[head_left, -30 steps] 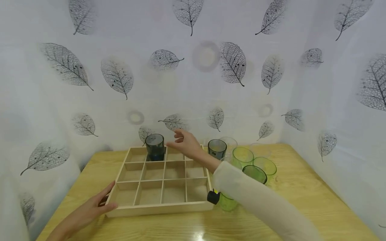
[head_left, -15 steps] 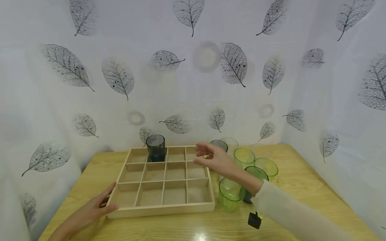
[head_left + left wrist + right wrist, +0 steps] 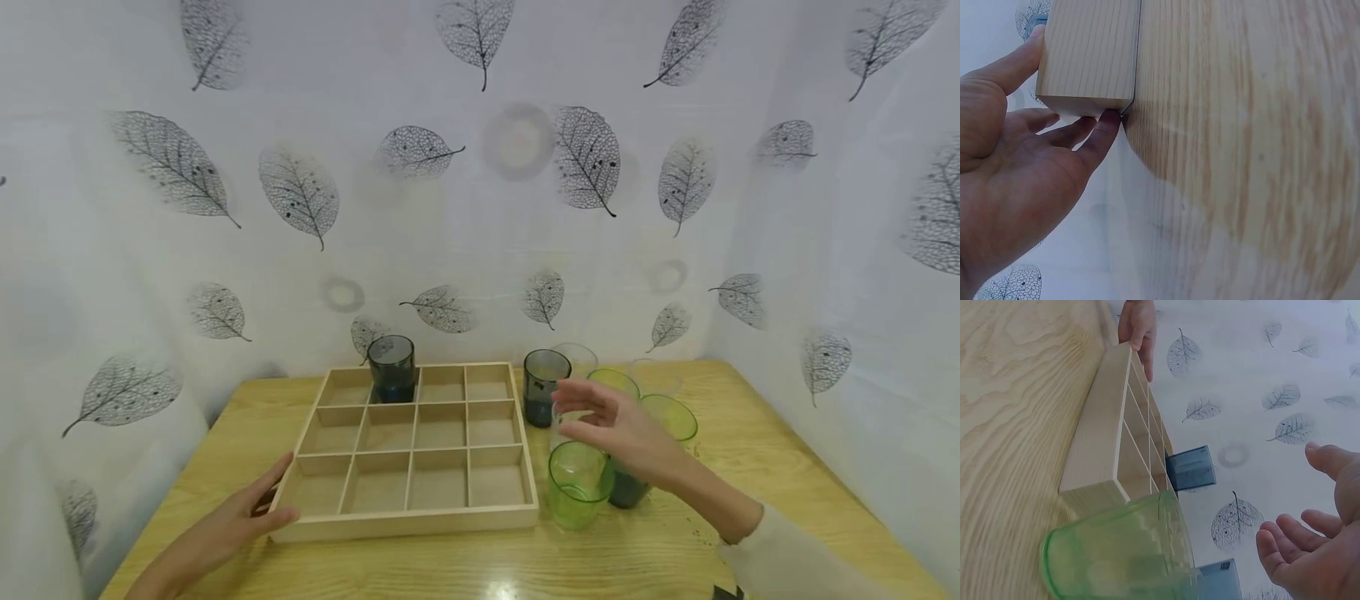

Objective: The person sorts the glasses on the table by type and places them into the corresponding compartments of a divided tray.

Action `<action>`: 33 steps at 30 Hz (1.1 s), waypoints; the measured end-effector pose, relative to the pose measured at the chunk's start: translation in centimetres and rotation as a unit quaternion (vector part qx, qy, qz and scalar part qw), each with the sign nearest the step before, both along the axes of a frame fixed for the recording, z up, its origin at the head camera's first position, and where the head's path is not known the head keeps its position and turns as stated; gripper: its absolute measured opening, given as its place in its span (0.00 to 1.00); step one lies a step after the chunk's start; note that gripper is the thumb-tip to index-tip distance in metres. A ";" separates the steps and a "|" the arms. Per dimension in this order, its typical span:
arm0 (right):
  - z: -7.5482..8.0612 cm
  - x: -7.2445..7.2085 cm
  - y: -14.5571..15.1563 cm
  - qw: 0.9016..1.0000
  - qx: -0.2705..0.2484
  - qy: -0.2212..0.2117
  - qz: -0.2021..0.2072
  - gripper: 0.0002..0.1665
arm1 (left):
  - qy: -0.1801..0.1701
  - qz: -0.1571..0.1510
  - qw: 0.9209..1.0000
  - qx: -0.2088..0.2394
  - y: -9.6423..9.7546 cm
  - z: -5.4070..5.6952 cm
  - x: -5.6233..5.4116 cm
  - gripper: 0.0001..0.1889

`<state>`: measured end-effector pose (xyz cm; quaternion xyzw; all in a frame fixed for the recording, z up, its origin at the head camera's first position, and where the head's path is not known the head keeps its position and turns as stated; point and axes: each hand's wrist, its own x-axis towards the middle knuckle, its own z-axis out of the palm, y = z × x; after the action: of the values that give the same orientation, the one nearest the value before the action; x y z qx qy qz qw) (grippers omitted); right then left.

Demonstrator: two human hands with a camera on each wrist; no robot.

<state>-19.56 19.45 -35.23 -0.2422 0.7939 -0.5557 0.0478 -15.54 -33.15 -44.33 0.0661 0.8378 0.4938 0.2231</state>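
Note:
My left hand (image 3: 228, 527) holds the front left corner of a divided wooden box (image 3: 405, 525). In the left wrist view the thumb lies at its upper edge and the fingertips (image 3: 1109, 120) touch its side. A dark blue-grey glass (image 3: 392, 367) stands in the back row, second compartment from the left. Over the glasses right of the box hovers my right hand (image 3: 630, 433), fingers loosely bent and nothing in its grasp. Closest to it are another dark glass (image 3: 540, 400) and a green glass (image 3: 576, 500). Part of the group is hidden behind this hand.
More glasses, yellow-green (image 3: 675, 417) and clear (image 3: 581, 357), crowd the right side of the wooden table (image 3: 765, 467). A white curtain (image 3: 480, 208) with leaf prints hangs behind the table and along its sides.
My right hand has pulled back from beside the dark glass in the box, moving right and toward me to above the glasses. The left hand keeps its place on the box corner.

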 end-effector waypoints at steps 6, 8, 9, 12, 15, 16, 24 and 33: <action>-0.3 1.6 2.6 1.000 0.002 -0.002 -0.024 0.33 | 0.004 -0.001 1.000 0.003 0.1 0.0 0.1 0.45; -0.3 2.2 3.5 1.000 0.003 -0.006 -0.029 0.32 | 0.004 -0.002 1.000 0.004 0.2 0.0 0.1 0.44; -0.4 2.5 3.9 0.999 0.003 -0.009 -0.032 0.32 | 0.006 -0.003 1.000 0.003 0.2 0.0 0.1 0.44; -0.7 3.3 5.2 0.999 0.001 -0.010 -0.038 0.31 | 0.009 -0.003 1.000 -0.001 0.2 0.0 0.1 0.44; -1.0 3.9 6.3 0.999 -0.005 -0.008 -0.045 0.30 | 0.012 -0.006 1.000 -0.001 0.2 0.0 0.1 0.44; -1.1 4.0 6.7 0.999 -0.005 -0.006 -0.050 0.30 | 0.012 -0.007 1.000 0.000 0.1 0.0 0.1 0.44; -1.7 4.9 9.6 0.991 0.022 0.042 -0.129 0.25 | 0.004 -0.004 1.000 0.001 0.2 0.0 0.2 0.44; -2.8 4.9 11.3 0.983 0.058 0.046 -0.166 0.28 | 0.008 -0.005 1.000 0.001 0.1 0.1 0.3 0.44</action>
<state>-14.68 30.73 -38.00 -0.1295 0.8553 -0.4971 -0.0676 -15.27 -33.06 -44.28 0.0749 0.8387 0.4929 0.2190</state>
